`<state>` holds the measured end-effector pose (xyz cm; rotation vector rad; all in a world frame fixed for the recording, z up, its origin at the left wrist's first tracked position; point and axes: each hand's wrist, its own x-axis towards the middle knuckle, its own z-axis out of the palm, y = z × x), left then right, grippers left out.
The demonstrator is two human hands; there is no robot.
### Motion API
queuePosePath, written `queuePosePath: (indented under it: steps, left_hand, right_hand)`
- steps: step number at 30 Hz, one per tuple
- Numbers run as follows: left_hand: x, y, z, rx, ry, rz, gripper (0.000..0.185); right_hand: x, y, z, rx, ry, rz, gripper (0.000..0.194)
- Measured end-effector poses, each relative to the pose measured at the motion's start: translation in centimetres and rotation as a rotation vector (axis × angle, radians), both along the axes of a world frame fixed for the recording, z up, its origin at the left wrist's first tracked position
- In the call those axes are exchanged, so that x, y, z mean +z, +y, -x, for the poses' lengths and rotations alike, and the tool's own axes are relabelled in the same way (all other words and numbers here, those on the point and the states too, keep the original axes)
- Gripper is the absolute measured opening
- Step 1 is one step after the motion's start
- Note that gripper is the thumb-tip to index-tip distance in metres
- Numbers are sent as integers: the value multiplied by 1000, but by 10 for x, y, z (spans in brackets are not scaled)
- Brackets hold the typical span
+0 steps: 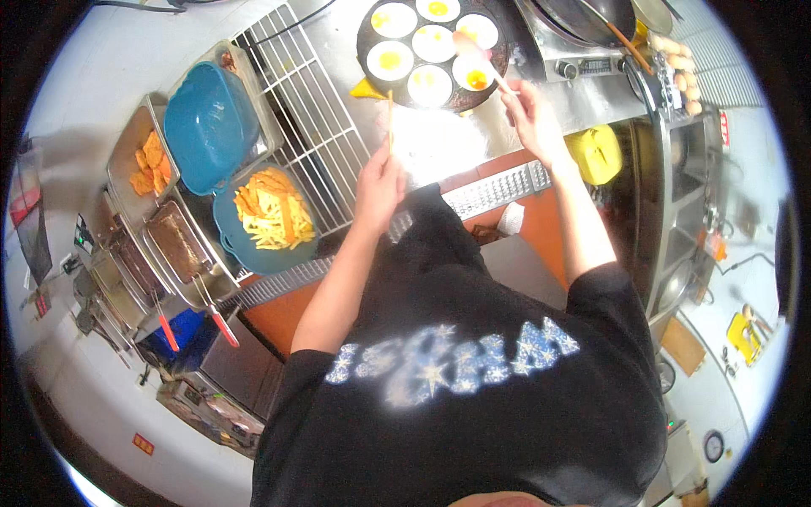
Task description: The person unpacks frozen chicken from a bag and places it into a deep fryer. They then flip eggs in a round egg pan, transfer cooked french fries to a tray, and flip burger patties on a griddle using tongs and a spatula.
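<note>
In my right hand (532, 120) is the pale handle of a utensil with a broad, flat reddish head (467, 45). Glare blurs that head, which is over the eggs at the right of a round black pan (366, 75). Several round fried eggs (429, 86) fill the pan's separate hollows, their yolks yellow to orange. My left hand (380, 190) grips a thin wooden stick (390, 114) pointing up at the pan's near edge. Beside the stick's tip lies a yellow triangular piece (367, 89), perhaps a cloth.
A blue lidded container (288, 260) with fries stands open on a wire rack (329, 136) at left. Farther left are a metal tray (120, 152) of fried pieces and a fryer basket (174, 244). Eggs (681, 63) and a wok (608, 19) are at upper right.
</note>
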<state>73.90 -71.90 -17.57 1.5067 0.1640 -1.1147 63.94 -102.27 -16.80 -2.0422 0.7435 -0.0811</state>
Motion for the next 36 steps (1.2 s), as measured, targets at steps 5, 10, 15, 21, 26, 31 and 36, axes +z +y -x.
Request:
queuePosePath:
  steps: [5, 10, 15, 21, 26, 31, 36]
  left_hand:
    - [-24, -40, 4, -37, -340, -138, 56]
    - [-26, -61, 8, -111, -441, -178, 56]
    - [-20, -67, 13, -76, -408, -168, 59]
    - [-17, -70, 21, -105, -507, -187, 63]
    - [-15, -77, 17, -90, -332, -231, 66]
    - [-19, -82, 14, -69, -352, -161, 65]
    - [-16, -80, 19, -14, -251, -100, 61]
  right_hand:
    - [-4, -19, -15, 368, 20, 725, 38]
    - [-2, -8, -26, 501, 40, 835, 52]
    - [-7, -13, -46, 581, 0, 795, 57]
    - [-9, -21, -64, 672, 45, 865, 54]
    - [11, -32, -67, 699, 311, 814, 38]
    - [-2, -34, -52, 541, 469, 416, 28]
    - [-31, -8, -23, 61, 225, -368, 30]
